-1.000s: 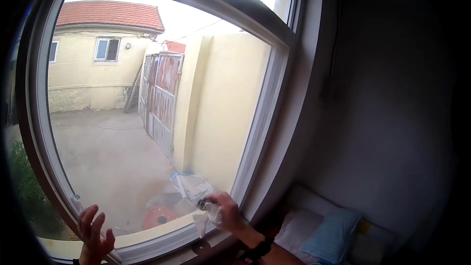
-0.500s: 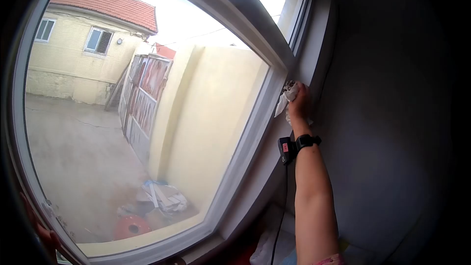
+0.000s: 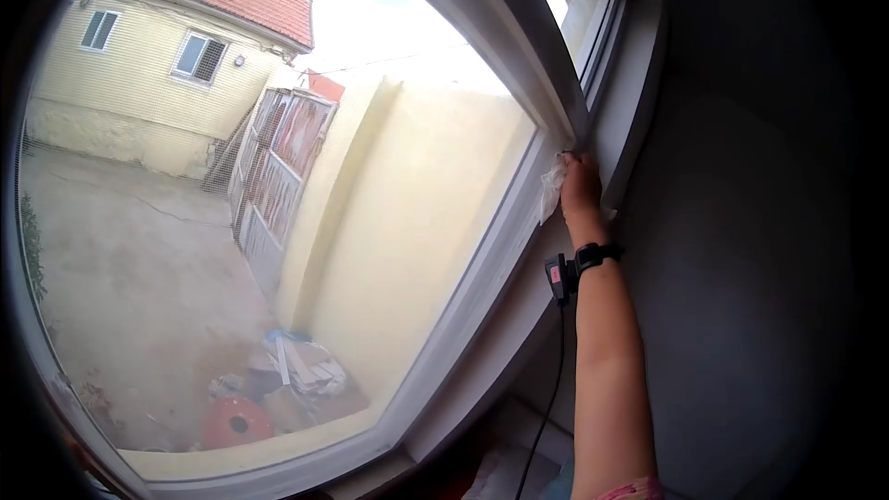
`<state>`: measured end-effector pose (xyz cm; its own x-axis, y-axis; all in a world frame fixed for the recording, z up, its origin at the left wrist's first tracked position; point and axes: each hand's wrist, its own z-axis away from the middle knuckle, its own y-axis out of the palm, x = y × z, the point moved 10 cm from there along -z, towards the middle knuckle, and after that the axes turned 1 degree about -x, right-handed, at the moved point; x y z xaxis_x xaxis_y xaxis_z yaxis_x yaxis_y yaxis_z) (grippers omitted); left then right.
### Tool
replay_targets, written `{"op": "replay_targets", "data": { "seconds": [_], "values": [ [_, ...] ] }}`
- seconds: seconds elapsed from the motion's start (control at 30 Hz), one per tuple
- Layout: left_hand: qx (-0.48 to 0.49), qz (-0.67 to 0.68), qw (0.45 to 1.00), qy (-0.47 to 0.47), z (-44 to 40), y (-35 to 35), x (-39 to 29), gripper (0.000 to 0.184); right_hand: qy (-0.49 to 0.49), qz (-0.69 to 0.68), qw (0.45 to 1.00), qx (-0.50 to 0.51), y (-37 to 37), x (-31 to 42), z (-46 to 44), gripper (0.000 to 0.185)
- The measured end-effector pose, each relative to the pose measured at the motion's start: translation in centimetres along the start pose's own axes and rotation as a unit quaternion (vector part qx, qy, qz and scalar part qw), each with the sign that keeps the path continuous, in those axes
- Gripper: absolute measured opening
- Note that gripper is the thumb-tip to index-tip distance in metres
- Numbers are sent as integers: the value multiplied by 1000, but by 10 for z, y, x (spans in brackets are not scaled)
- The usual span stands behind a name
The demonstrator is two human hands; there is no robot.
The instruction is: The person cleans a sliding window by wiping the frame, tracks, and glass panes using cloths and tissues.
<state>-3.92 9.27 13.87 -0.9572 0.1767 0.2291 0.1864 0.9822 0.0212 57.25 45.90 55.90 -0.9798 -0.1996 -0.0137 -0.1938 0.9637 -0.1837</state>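
My right hand [image 3: 581, 187] is closed around a crumpled, thin whitish cloth [image 3: 552, 191], part of which hangs down on the left of the fingers. Hand and cloth are at the right side of the white window frame [image 3: 482, 264], close to the corner where the dividing bar meets it. Most of the cloth is hidden by the fingers. A black strap with a small black device [image 3: 558, 278] sits on my right wrist, and a black cable runs down from it. My left hand cannot be made out at the dark lower left edge.
The window glass [image 3: 370, 250] and a mesh screen look onto a yard with a yellow wall [image 3: 435, 185], a rusty metal gate [image 3: 282, 167] and a red-roofed house. Outside lies a pile of debris [image 3: 310, 366] beside a red round object [image 3: 236, 423]. A dark wall [image 3: 741, 250] stands on the right.
My right hand and the cloth have shifted slightly right in view, up against the frame corner. The view has tilted a little. Fingers seen earlier at the lower left no longer show clearly.
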Motion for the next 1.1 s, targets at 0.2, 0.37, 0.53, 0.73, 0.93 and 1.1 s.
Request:
{"op": "replay_targets", "data": {
  "seconds": [0.2,0.37,0.53,0.73,0.93,1.1],
  "values": [
    [-23,14,1000,3,-21,8,-6,61,-105,231,967,36,20,20,49,18],
    [-49,30,998,5,-20,5,-3,60,-98,208,972,51,32,16,117,24],
    [-68,40,997,15,-21,2,-3,58,-98,208,969,94,35,25,173,33],
    [-83,53,995,28,-35,5,-14,56,-74,173,977,102,46,9,204,32],
    [-260,120,958,-7,-50,-17,-6,53,-71,145,978,133,59,0,254,35],
    [-36,51,996,63,-81,13,-20,51,-90,143,973,155,71,-7,298,39]
  ]
}}
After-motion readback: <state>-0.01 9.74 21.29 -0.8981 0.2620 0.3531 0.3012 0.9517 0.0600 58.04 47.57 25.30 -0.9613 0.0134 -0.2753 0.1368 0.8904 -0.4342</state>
